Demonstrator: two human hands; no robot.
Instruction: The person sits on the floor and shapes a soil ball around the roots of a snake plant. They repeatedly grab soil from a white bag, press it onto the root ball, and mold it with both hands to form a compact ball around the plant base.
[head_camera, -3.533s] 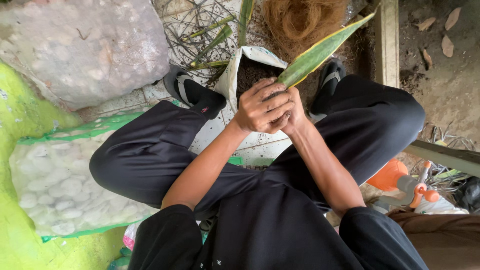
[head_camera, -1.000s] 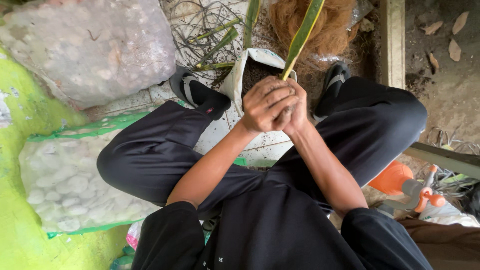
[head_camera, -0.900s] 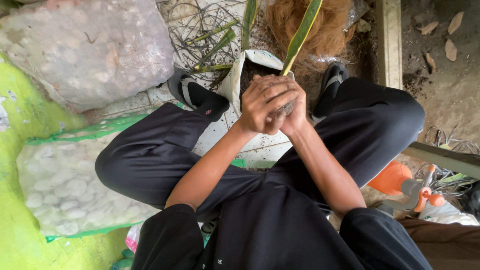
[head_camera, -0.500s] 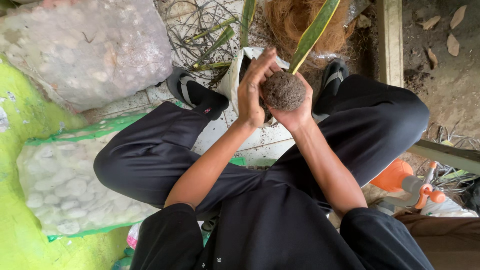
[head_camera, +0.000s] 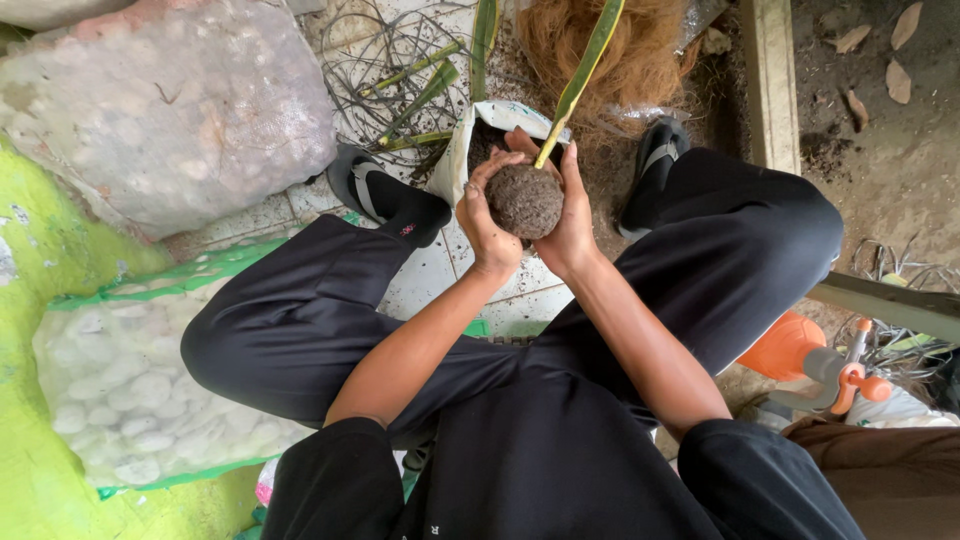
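I am sitting on the ground with my knees spread, in black trousers (head_camera: 300, 320), and both my hands are raised in front of me over a white bag of soil (head_camera: 470, 150). Between them sits a round ball of dark soil (head_camera: 524, 200) — my left hand (head_camera: 484, 215) cups it from the left side, fingers (head_camera: 478, 180) curled up around its edge, and my right hand (head_camera: 570, 215) wraps it from the right, so both are closed on the ball. A long green leaf with a yellow edge (head_camera: 585, 70) rises out of the top of the ball and leans away from me, past a heap of brown coconut fibre (head_camera: 640, 60) that lies just beyond the bag.

My feet in black sandals (head_camera: 365, 185) rest on either side of the bag. To my left lie two big clear sacks of white pebbles (head_camera: 170, 110), one of them on a bright green sheet (head_camera: 30, 300). Beyond the bag there are loose cut leaves and thin dry stems (head_camera: 410, 70) on the tiled floor (head_camera: 430, 280). To my right — near my knee — stands an orange spray bottle (head_camera: 800, 350).
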